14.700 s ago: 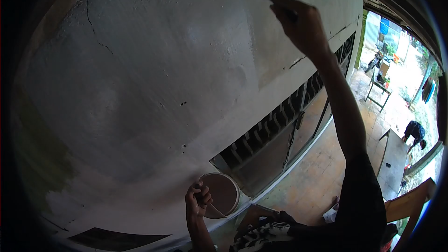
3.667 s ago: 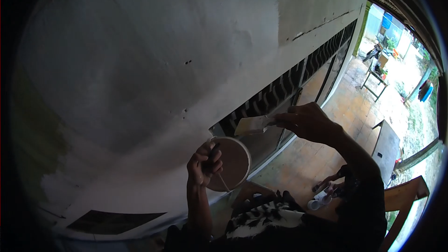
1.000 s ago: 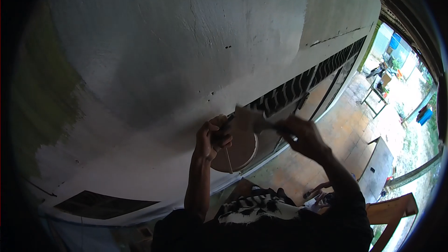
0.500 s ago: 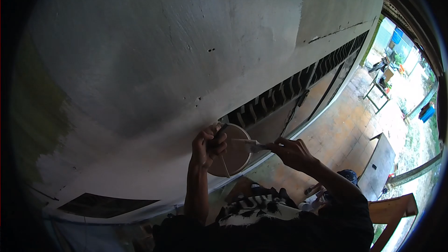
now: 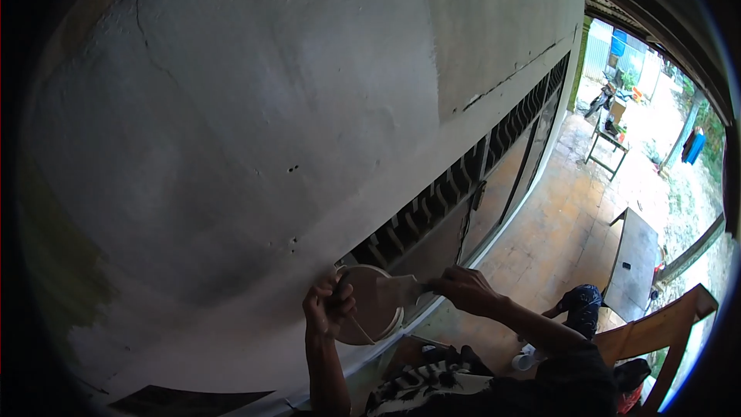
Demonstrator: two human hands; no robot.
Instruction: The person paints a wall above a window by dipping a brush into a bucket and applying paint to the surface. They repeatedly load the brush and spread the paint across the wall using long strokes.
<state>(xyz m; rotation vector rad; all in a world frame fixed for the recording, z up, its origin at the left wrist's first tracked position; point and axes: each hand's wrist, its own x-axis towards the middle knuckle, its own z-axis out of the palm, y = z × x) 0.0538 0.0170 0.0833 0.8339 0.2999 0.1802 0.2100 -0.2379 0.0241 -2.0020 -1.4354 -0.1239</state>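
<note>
The left hand (image 5: pixel 328 309) is closed around the rim and thin wire handle of a small round paint pail (image 5: pixel 370 315), holding it up close to the lower part of the grey wall (image 5: pixel 255 123), just beside the corner of the slatted vent (image 5: pixel 440 208) that runs along the wall's lower edge. The right hand (image 5: pixel 463 291) grips the handle of a flat brush (image 5: pixel 401 290), fingers wrapped shut around it, with the bristle end lying over the open mouth of the pail. Half a second ago the brush lay over the pail in much the same way, and a second ago it was raised slightly higher above the rim, so the bristles have settled lower towards the paint; well before that, the same brush was stretched high up the wall. The likely reading is that the brush is being reloaded or wiped on the rim between strokes, with the wall partly covered. The view has also swung, showing more of the tiled floor (image 5: pixel 556 208), a wooden chair (image 5: pixel 664 328) at the right and a person (image 5: pixel 579 301) crouched below.
</note>
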